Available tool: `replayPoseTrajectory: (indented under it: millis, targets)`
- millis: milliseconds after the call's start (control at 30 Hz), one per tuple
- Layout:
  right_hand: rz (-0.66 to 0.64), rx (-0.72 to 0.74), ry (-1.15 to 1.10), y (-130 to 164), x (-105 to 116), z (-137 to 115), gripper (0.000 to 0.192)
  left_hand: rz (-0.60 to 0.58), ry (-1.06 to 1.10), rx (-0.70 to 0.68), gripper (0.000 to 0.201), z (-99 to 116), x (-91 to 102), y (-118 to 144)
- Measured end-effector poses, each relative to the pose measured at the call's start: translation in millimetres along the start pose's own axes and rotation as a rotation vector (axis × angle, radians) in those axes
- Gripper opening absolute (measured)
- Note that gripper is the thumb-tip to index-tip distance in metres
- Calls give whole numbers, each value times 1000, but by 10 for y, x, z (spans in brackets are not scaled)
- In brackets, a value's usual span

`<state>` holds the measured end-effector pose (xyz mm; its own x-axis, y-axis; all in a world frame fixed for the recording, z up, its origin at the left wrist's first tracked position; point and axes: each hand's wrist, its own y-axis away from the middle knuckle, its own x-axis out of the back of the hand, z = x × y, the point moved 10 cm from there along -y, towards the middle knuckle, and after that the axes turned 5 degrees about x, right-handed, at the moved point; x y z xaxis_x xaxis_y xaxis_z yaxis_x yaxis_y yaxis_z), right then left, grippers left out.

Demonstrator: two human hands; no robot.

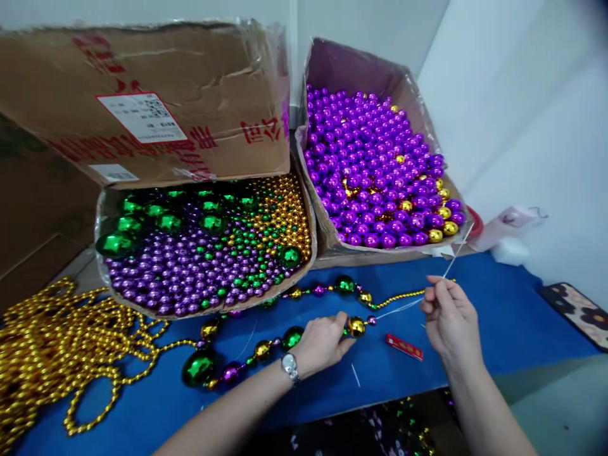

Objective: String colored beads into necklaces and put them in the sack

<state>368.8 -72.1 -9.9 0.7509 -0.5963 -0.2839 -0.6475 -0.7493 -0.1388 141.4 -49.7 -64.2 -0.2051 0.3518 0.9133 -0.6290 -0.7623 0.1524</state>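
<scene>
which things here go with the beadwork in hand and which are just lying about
Seemingly in use:
bead strand in left hand
white thread in right hand
boxed beads

Probably lying about:
flower-patterned item
pink item
red object (use unclear)

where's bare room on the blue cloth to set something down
Between the right hand and flower-patterned object, the blue cloth is bare; a smaller patch lies between the gold bead chains and left forearm. It's crowded around the bead strand and red item.
</scene>
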Motion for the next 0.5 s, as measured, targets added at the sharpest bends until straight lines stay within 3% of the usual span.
replayPoseTrajectory:
  millis: [300, 500]
  targets:
    - [72, 24, -19, -175, 213, -172, 23, 9, -9, 9, 35, 41, -52, -4]
    - [129, 42, -38, -222, 407, -161, 13, 133, 42, -40, 64, 250, 45, 204]
